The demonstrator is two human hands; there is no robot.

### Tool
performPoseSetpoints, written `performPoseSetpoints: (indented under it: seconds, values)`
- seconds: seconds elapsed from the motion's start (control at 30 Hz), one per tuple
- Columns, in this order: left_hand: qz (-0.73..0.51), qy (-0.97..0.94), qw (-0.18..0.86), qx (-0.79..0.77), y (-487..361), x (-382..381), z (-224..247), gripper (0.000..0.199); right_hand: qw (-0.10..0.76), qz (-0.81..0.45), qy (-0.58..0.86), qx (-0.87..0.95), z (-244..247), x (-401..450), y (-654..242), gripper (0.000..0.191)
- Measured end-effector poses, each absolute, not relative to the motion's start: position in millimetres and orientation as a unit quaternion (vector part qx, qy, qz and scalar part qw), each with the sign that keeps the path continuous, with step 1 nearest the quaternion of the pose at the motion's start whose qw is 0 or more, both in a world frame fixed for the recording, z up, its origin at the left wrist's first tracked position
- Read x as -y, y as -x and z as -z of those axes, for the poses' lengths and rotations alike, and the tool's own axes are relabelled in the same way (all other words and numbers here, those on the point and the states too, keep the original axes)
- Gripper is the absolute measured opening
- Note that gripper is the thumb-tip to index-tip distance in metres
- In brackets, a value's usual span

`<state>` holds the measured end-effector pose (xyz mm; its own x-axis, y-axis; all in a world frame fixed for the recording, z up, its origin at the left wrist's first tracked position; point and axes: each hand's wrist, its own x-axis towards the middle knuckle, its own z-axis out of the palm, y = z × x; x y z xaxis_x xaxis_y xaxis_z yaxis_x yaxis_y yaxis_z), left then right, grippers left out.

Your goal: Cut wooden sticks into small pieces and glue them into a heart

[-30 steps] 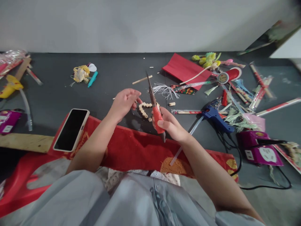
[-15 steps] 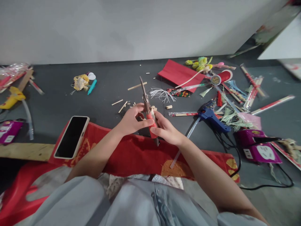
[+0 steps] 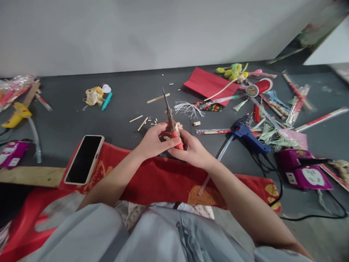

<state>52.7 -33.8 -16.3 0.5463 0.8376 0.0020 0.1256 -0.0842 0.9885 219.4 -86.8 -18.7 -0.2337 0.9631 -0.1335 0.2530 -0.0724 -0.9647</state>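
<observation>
Between my two hands, above the table's front edge, is a red-handled tool with a long, narrow, pointed metal end aimed away from me. I cannot tell its exact kind. My left hand is closed, its thumb lying across the red handle. My right hand wraps round the handle from the other side, thumb over its lower end. A pale, crumpled bit shows at my right fingertips; whether it is held is unclear. Short cut wooden stick pieces lie just beyond my left hand.
A phone rests on the red cloth at left. To the right are a blue glue gun, a purple power box, a red thread spool and red paper. A yellow glue gun lies far left.
My right thumb has slid down and left along the handle, covering its lower end. The tool has shifted slightly; both hands still hold it.
</observation>
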Motion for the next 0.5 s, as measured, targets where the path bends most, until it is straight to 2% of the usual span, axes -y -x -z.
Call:
performPoseSetpoints:
  seconds: [0.1, 0.5]
  values:
    - [-0.299, -0.642, 0.611, -0.355, -55.2, 34.5, 15.7, 0.064, 0.356, -0.510, 0.513, 0.592, 24.3, 86.2, -218.7, 0.044]
    - [-0.330, -0.595, 0.646, -0.345, -59.7, 37.4, 19.2, 0.057, 0.331, -0.501, 0.547, 0.583, 22.1, 85.8, -217.0, 0.042]
